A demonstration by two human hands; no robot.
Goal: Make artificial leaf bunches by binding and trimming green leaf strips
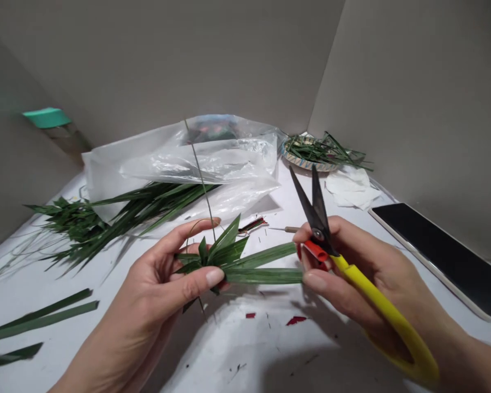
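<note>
Between thumb and fingers, my left hand pinches a woven piece of green leaf strips with several pointed tips sticking up. A thin stem rises from behind that piece. Two long leaf ends stretch right to the fingertips of my right hand. Scissors with yellow handles and dark blades rest in the right hand, blades slightly apart and pointing up and away. A small red shiny piece sits by the right thumb and fingers, partly hidden.
A clear plastic bag lies behind a bundle of long green leaves. Cut leaf strips lie at left. At the back right are a plate of leaf scraps, white tissue and a phone. Behind stands a green-capped bottle.
</note>
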